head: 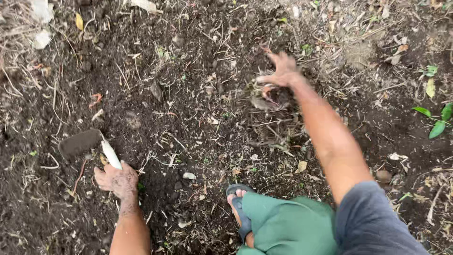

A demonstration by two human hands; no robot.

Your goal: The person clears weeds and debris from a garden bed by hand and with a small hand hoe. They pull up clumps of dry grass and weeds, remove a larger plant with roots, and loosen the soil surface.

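My left hand (118,180), caked with soil, grips the pale handle of a small digging tool (89,144) whose dark blade rests on the dark earth at the left. My right hand (282,70) reaches forward with fingers spread, blurred by motion, just above a loose clump of roots and dry debris (265,100) that appears to be falling or hanging below it. Whether the fingers still touch the clump is unclear. My foot in a dark sandal (238,208) and a green trouser leg (288,226) sit at the bottom centre.
Dark loose soil (188,127) covers the ground, scattered with dry twigs, straw, small stones and dead leaves. Green leaves (439,120) grow at the right edge. Pale stones (41,23) lie at the top left.
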